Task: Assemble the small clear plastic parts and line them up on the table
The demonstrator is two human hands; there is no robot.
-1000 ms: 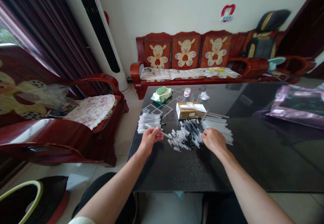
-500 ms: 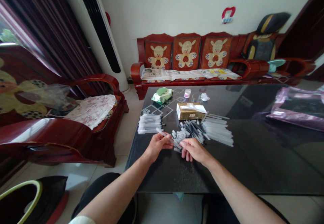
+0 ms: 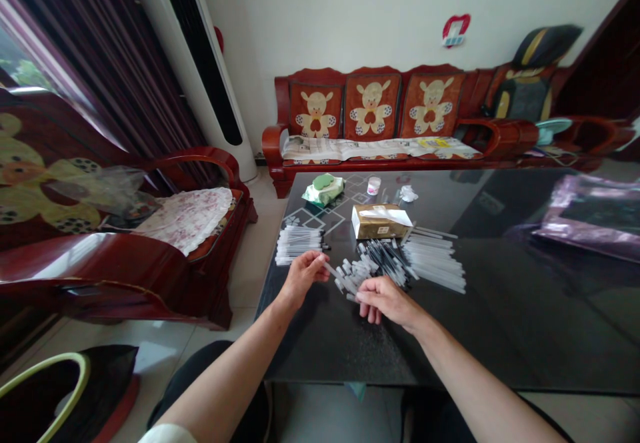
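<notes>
Tube (image 3: 331, 269), just one, sits pinched in the left hand (image 3: 306, 275); the right hand (image 3: 384, 301) curls nearby, its hold impossible to tell. Just beyond them, one heap of white caps (image 3: 354, 271); outward, two pale bundles (image 3: 435, 259) flank one tissue box (image 3: 383, 231).

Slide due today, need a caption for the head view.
Left hand pinches a slim translucent tube, right hand near small white pieces, over a dark table.

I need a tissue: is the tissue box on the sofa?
No, the tissue box stands on the black table, just beyond the dark rods.
</notes>
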